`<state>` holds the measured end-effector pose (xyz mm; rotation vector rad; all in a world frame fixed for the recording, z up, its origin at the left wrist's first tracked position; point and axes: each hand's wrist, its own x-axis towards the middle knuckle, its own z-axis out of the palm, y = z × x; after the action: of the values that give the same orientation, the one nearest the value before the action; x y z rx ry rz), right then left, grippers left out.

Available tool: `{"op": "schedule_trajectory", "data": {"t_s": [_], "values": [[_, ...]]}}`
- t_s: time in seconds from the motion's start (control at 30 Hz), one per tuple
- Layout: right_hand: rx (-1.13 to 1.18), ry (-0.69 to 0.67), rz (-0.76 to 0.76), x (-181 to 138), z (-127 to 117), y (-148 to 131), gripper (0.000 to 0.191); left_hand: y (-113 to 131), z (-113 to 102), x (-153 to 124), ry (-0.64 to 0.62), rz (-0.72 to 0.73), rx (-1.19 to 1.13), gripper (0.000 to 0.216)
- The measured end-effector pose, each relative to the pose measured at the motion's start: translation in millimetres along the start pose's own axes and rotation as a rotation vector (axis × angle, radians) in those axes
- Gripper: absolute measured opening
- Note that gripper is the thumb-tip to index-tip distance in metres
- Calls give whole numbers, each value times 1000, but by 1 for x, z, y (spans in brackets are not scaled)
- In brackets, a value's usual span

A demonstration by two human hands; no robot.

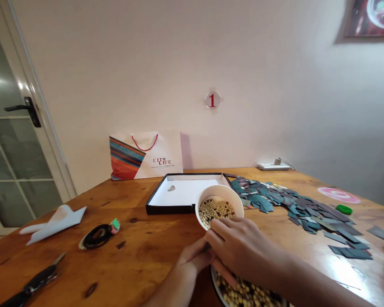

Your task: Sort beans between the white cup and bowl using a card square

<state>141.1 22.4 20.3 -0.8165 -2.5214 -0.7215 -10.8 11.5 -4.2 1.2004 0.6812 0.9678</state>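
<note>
My left hand (196, 256) and my right hand (238, 244) meet above the table, their fingertips pinched together. What lies between the fingers, if anything, is hidden. Just beyond them stands a white paper cup (235, 200) with pale and dark beans (216, 209) inside; my right hand covers part of its near rim. Below my right hand is a dark-rimmed bowl (213, 281) of similar beans (243, 294), partly covered by the hand and forearm and cut off by the lower frame edge.
Behind the cup lies a shallow black-edged box (192, 187), with a paper bag (147, 155) against the wall. Many dark card pieces (284, 200) spread rightward near a green cap (344, 209). Leftward are folded white paper (56, 224), black bands (97, 236) and a black-handled tool (35, 283).
</note>
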Motion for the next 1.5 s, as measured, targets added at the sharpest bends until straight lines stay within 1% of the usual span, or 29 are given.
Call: {"op": "schedule_trajectory", "data": {"t_s": [0.1,0.17,0.27,0.33,0.4,0.57,0.73,0.9,1.03,1.1,1.2,1.33,1.4,1.5], "values": [[4,-25,-9,0,-1,0,6,0,0,1,26,-11,-8,23],[10,-22,-13,0,-1,0,6,0,0,0,17,-17,-3,24],[16,-5,-7,0,0,0,6,2,1,0,-10,-4,-5,22],[9,-10,-10,0,0,0,6,2,1,-1,-2,6,-25,22],[4,-23,-10,0,0,0,6,1,1,-1,10,-1,-54,23],[13,-25,-3,1,-1,1,9,0,4,0,-30,-23,-97,23],[12,-68,-29,0,0,3,7,1,6,0,-6,-32,-152,22],[16,-33,-7,0,1,1,10,0,5,0,-13,-30,-159,19],[28,-37,-18,-3,2,5,8,0,6,1,-55,-13,-204,22],[71,-2,24,-4,1,10,11,1,6,1,-59,23,-212,25],[177,115,140,-7,-1,19,19,3,5,1,-26,62,-183,27],[232,278,258,-9,-2,28,25,5,3,1,12,13,-111,29],[217,278,243,-10,-2,28,26,5,4,1,-12,23,-100,30],[148,172,116,-8,-1,21,23,3,6,1,-65,33,-127,26]]}}
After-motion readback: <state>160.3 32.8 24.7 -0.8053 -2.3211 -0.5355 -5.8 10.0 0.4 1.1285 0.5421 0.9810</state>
